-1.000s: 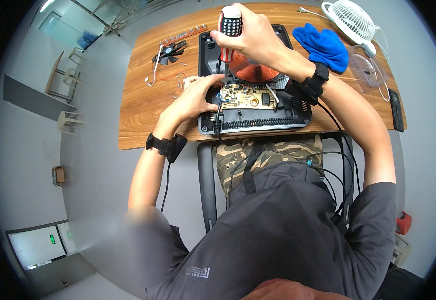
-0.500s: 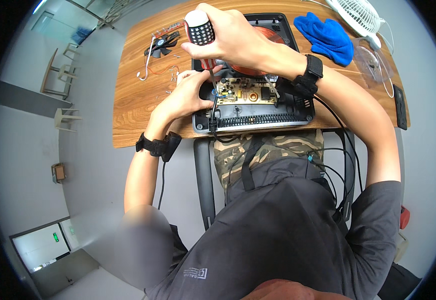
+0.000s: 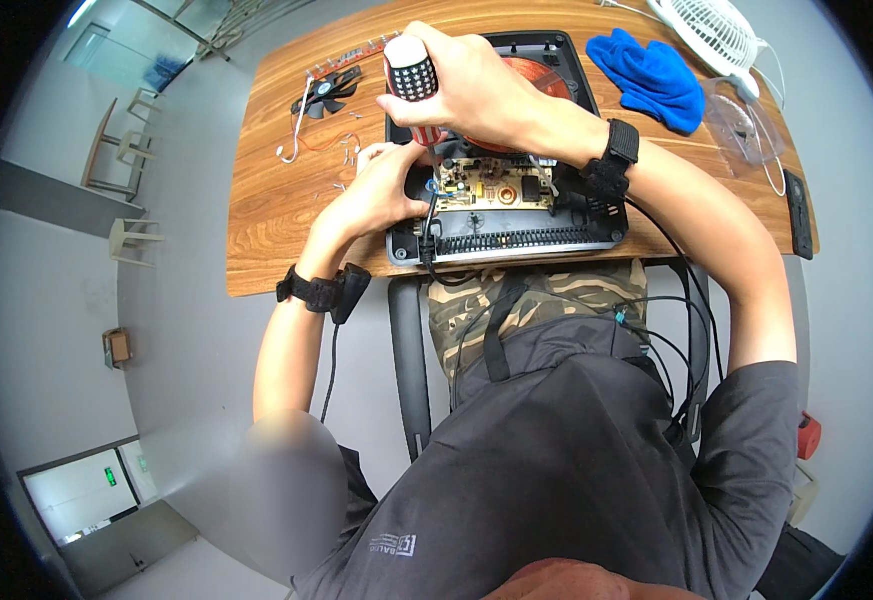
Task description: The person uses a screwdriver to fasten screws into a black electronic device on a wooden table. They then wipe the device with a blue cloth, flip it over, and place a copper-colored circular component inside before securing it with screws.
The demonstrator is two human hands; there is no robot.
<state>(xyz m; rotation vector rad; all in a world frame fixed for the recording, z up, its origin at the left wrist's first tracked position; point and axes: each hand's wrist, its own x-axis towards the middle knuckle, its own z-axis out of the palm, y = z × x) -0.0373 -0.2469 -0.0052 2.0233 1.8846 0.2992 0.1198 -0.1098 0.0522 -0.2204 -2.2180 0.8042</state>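
An opened induction cooker [image 3: 516, 240] lies on the table, with a tan circuit board [image 3: 481, 185] in its near half and a copper coil [image 3: 546, 80] in its far half. My right hand [image 3: 471, 75] is wrapped round an upright screwdriver [image 3: 413, 85] with a star-and-stripe handle and a white cap. The shaft points down at the left end of the board, near a blue part; the exact tip is hard to make out. At the cooker's left side, my left hand [image 3: 381, 190] grips the edge, thumb and forefinger on either side of the shaft. Its other fingertips are partly hidden.
A small black fan [image 3: 331, 95], a strip-shaped board [image 3: 351, 58] and several screws [image 3: 349, 155] lie at left. On the right are a blue cloth [image 3: 646, 80], a white desk fan [image 3: 711, 35], a clear plastic tray [image 3: 741, 120] and a black strip [image 3: 799, 213].
My right hand and the screwdriver have shifted slightly right and nearer to me. The left hand stays at the cooker's left edge, nearly unmoved.
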